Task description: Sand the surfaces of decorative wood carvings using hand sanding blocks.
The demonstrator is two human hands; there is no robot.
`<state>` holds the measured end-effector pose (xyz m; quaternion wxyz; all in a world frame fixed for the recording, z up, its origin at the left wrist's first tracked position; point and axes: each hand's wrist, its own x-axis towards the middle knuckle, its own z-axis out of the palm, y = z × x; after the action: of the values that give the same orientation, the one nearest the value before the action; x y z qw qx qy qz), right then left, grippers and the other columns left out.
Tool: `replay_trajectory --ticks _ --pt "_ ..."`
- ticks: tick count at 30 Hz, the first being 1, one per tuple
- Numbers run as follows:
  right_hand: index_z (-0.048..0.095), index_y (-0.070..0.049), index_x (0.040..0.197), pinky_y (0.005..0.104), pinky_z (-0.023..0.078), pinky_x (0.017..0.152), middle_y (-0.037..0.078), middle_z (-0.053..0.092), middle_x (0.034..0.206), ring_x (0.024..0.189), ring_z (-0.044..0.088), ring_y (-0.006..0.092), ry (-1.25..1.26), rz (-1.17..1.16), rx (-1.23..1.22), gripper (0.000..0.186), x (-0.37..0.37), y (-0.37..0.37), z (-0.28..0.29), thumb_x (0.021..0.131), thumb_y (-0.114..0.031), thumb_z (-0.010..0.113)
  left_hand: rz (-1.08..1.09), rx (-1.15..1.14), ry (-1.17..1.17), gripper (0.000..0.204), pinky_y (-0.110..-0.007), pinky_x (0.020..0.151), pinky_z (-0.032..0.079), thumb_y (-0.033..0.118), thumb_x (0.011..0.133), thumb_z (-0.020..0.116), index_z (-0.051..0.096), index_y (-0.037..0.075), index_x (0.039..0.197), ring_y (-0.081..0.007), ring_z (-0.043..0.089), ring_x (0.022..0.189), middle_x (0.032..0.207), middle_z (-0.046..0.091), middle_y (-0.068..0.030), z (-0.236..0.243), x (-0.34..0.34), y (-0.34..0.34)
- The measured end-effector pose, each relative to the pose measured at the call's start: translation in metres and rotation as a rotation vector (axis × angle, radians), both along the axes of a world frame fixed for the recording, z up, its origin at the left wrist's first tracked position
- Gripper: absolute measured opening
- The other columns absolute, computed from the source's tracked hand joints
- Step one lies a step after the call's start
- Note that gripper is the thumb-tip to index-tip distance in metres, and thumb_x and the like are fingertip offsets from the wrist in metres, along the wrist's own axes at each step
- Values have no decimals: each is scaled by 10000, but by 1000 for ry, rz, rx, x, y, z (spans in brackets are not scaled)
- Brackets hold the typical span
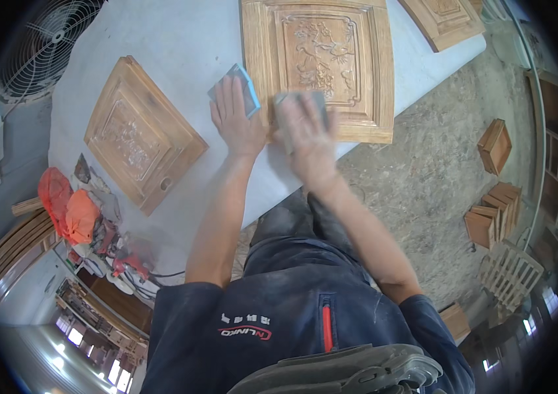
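Observation:
A carved wooden cabinet door (322,52) lies on the pale-covered table (207,39), its near end reaching past the table's edge. My right hand (312,141), blurred by motion, presses a grey sanding pad (321,104) onto the door's near left corner. Beside the door's left edge, my left hand (236,121) lies over a blue-edged sanding sponge (250,90) with its fingers along the top. Whether that sponge touches the door frame is hard to tell. Another carved door (141,134) lies to the left, apart from both hands.
Part of a third carved door (446,20) shows at the far right. Red and orange cloths (80,213) and a red power tool (133,259) with cords crowd the table's left side. Wooden drawers (494,146) stand on the floor at right, near a slatted rack (510,272).

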<state>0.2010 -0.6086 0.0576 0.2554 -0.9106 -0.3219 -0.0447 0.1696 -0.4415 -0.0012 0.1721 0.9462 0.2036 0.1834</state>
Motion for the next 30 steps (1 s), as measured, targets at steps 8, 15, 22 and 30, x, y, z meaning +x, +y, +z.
replay_trajectory --ticks 8,15,22,30 --pt "572 30 1485 719 242 1229 149 639 1499 1523 487 366 -50 84 -175 562 71 59 -14 1041 -307 639 81 -110 14 768 -534 1307 148 289 955 625 426 31 1650 -368 298 1646 1728 424 -178 -8 -4 -12" --pt "553 27 1500 684 248 1231 165 611 1547 1523 489 347 70 35 -50 560 9 39 -16 1061 -311 627 76 -150 24 750 -546 1301 136 259 950 613 436 21 1638 -383 316 1633 1720 435 -181 10 -3 -7" --pt "519 59 1525 728 212 1233 201 592 1553 1538 471 381 10 -18 -24 596 142 104 -17 1048 -280 635 62 -131 77 734 -557 1281 156 254 947 616 455 17 1622 -385 335 1617 1707 451 -188 5 -2 -10" --pt "535 61 1494 760 237 1198 232 599 1519 1513 489 406 -55 7 -65 588 147 110 -22 1046 -306 638 64 -117 62 729 -583 1256 182 254 939 633 468 24 1610 -378 369 1595 1697 467 -187 11 0 -9"
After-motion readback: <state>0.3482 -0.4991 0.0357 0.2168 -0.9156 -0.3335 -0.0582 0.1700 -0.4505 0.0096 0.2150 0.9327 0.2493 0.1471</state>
